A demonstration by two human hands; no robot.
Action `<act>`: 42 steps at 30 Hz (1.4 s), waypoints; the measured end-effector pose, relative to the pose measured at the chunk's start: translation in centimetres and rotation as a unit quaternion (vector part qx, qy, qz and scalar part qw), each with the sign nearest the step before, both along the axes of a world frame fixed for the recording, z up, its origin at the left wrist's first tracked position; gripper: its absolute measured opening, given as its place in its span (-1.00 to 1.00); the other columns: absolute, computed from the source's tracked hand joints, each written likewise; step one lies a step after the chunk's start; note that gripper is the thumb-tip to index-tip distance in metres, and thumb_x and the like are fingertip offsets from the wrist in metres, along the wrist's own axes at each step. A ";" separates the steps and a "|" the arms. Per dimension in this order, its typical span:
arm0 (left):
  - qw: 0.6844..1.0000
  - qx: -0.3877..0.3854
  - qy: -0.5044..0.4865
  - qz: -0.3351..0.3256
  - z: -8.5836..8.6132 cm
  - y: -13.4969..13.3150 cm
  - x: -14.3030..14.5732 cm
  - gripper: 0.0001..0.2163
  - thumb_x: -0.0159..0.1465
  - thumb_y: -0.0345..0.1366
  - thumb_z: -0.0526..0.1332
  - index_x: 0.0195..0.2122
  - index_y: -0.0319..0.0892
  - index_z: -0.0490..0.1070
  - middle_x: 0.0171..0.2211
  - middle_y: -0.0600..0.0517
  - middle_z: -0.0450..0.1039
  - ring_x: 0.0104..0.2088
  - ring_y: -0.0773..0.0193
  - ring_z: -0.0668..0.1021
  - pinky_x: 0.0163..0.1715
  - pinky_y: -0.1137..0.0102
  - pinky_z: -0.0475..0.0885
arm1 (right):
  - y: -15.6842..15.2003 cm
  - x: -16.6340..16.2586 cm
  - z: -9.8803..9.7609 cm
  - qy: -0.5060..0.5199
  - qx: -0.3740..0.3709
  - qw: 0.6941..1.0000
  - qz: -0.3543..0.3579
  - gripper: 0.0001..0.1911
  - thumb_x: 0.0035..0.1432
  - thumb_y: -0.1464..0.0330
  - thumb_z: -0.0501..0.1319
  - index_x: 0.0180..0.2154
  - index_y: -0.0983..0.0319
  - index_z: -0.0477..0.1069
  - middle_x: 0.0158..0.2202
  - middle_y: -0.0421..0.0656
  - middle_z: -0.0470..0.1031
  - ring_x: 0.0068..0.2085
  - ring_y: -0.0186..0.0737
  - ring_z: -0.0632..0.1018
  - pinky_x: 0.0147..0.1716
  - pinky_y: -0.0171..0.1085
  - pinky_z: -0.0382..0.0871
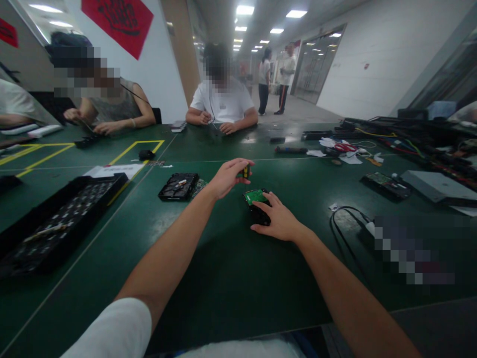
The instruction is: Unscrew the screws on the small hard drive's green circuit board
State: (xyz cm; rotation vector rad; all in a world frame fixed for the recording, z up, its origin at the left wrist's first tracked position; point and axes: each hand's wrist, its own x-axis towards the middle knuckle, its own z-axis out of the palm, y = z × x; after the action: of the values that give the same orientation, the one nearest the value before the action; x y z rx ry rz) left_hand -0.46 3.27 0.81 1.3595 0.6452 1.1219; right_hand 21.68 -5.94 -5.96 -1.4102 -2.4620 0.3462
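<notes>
My left hand [228, 178] is closed round the black-and-yellow handle of a screwdriver [246, 172], held upright just above the far end of a hard drive [255, 197]. The tip is too small to make out, so I cannot tell whether it touches. The drive lies on the green table with its green circuit board facing up. Gripping its right and near side is my right hand [280, 217], thumb toward me and fingers over the board's edge. Left of my left hand sits a black drive casing [179, 186] with small parts on it, beside a loose circuit board [200, 187].
A long black tray [99, 191] holding small parts stands at the left. To the right are another drive [386, 185], a grey box [439, 185], a black cable [335, 223] and piled wiring [421, 141]. Two co-workers sit across the table [208, 298].
</notes>
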 end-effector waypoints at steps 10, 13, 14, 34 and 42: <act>0.999 0.026 0.031 0.033 -0.5 0.3 0.2 -0.65 0.18 -0.13 0.47 -0.22 -0.22 0.39 -0.28 -0.07 0.56 -0.22 0.20 0.63 -0.43 0.46 0.46 | 0.1 0.1 -0.2 -0.002 0.004 1.000 0.000 -0.03 0.11 -0.28 0.24 0.39 0.09 0.24 0.48 0.05 0.02 0.48 0.36 0.00 0.41 0.27 -0.02; 0.999 0.025 0.026 0.019 -0.3 0.1 0.3 -0.68 0.24 -0.12 0.41 -0.15 -0.21 0.42 -0.29 -0.05 0.55 -0.23 0.22 0.62 -0.41 0.45 0.48 | 0.1 0.1 -0.2 -0.001 0.005 1.000 0.000 -0.03 0.11 -0.28 0.25 0.39 0.08 0.23 0.48 0.05 0.01 0.48 0.36 0.00 0.41 0.27 -0.01; 0.999 0.021 0.021 0.014 -0.2 0.1 0.3 -0.69 0.27 -0.11 0.38 -0.12 -0.21 0.45 -0.29 -0.05 0.54 -0.23 0.22 0.61 -0.40 0.44 0.49 | 0.1 0.1 -0.2 -0.001 0.005 1.000 0.000 -0.03 0.11 -0.28 0.25 0.39 0.09 0.23 0.48 0.06 0.02 0.48 0.36 0.01 0.41 0.27 -0.02; 1.000 0.026 0.001 0.016 -0.1 -0.1 0.2 -0.72 0.30 -0.14 0.30 -0.08 -0.21 0.51 -0.27 -0.06 0.51 -0.23 0.20 0.61 -0.52 0.48 0.45 | 0.0 0.0 -0.1 -0.001 0.002 1.000 -0.004 -0.04 0.11 -0.26 0.27 0.38 0.09 0.24 0.48 0.03 0.03 0.48 0.37 0.01 0.40 0.27 0.00; 0.999 0.017 0.005 0.041 -0.1 0.1 0.1 -0.75 0.27 -0.13 0.34 -0.19 -0.22 0.50 -0.22 -0.07 0.53 -0.23 0.23 0.60 -0.46 0.45 0.51 | 0.0 -0.1 -0.1 -0.001 0.006 1.000 -0.002 -0.03 0.10 -0.26 0.27 0.38 0.10 0.25 0.47 0.07 0.04 0.48 0.36 0.01 0.40 0.25 0.01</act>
State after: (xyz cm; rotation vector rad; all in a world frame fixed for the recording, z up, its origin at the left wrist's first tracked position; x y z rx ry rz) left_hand -0.36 3.33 0.74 1.3782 0.6966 1.1964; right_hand 21.61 -5.92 -6.05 -1.4109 -2.4590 0.3291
